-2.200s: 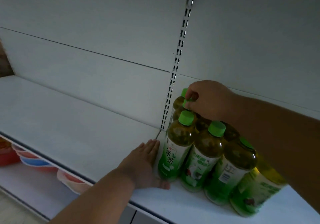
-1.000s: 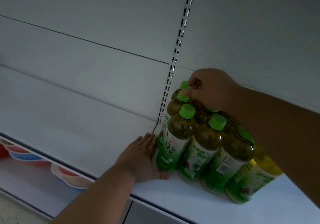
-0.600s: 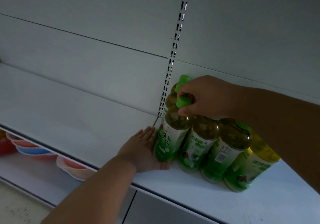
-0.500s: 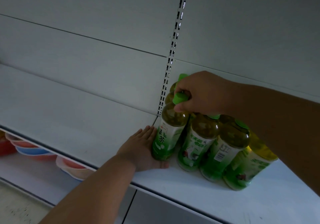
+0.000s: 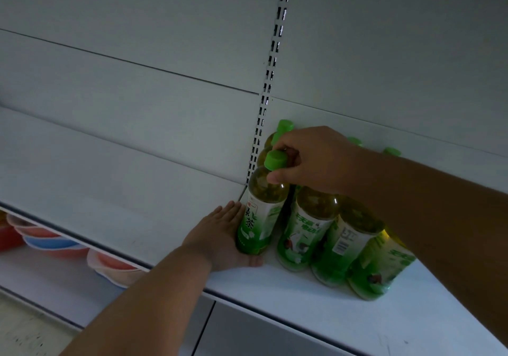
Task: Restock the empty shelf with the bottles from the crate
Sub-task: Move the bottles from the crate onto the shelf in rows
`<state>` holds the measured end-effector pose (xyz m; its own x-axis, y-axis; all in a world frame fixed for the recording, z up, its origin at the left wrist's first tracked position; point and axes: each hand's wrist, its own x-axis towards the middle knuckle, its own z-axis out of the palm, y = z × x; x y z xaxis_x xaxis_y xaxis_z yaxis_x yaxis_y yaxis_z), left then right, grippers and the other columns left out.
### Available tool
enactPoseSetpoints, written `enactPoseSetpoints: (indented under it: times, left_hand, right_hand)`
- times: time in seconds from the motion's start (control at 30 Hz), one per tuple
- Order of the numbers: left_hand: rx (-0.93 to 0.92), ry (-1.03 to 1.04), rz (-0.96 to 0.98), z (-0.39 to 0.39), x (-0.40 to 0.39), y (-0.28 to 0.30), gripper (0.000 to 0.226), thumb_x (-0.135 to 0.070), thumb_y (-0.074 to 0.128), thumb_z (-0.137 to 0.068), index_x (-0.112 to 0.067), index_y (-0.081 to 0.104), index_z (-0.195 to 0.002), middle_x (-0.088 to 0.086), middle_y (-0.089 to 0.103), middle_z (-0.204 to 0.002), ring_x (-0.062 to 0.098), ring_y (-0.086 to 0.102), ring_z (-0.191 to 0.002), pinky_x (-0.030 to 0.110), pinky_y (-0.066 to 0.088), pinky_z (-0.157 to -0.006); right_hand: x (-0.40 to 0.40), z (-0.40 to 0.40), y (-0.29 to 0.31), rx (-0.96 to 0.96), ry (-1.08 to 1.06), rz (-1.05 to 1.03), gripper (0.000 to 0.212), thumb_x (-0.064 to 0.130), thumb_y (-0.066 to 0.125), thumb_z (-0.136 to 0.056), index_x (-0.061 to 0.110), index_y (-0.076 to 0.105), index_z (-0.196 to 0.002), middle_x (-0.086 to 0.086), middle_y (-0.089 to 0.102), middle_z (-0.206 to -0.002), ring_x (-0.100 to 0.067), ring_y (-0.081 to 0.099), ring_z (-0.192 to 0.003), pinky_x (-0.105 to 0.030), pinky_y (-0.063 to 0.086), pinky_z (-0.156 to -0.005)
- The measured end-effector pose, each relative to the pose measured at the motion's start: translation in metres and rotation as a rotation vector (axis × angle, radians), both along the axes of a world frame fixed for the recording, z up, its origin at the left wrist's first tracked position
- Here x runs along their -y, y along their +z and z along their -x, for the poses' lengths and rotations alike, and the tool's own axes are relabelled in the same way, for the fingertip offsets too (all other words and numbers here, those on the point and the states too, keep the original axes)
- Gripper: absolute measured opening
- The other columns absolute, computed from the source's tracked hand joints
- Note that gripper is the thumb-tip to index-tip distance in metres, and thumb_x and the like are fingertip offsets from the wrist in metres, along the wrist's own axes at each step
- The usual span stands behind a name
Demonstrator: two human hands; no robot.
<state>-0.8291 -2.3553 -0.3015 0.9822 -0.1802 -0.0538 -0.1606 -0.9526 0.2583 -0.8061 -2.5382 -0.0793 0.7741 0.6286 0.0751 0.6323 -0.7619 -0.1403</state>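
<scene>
Green-tea bottle (image 5: 261,212), green cap, label reading 绿茶, tilted on white shelf (image 5: 275,281). Right hand (image 5: 308,160) grip closed around its neck. Left hand (image 5: 222,237) flat, open, against its base.

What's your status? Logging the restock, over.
Right hand gripping the neck of the front-left bottle, which is tilted. Left hand flat on the shelf, braced against that bottle's base. Shelf to the left bare, nothing blocking.

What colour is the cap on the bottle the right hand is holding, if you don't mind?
Bright green; the cap shows clearly in the head view, above the right hand's thumb.
</scene>
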Motion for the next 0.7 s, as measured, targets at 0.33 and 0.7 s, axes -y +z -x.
enactPoseSetpoints:
  times: [0.33,0.7]
  left_hand:
    - [-0.070,0.117,0.130,0.045,0.010,0.052,0.133,-0.081,0.066,-0.065,-0.026,-0.011,-0.159,-0.007,-0.013,-0.165,0.012,-0.009,-0.152,0.032,0.004,-0.119]
    - [0.048,-0.055,-0.084,0.007,0.042,0.218,0.147,-0.086,0.062,-0.050,-0.020,-0.013,-0.158,-0.003,-0.012,-0.166,0.009,-0.006,-0.151,0.033,0.010,-0.124]
  right_hand:
    - [0.058,0.014,0.007,0.008,-0.088,-0.027,0.047,0.044,0.074,-0.088,0.029,0.061,-0.130,0.007,0.063,-0.118,-0.012,0.059,-0.105,-0.032,0.049,-0.089]
    - [0.074,-0.020,0.008,0.049,-0.182,-0.181,0.020,0.036,0.058,-0.100,0.024,0.070,-0.110,0.007,0.062,-0.099,-0.018,0.062,-0.098,-0.028,0.042,-0.074]
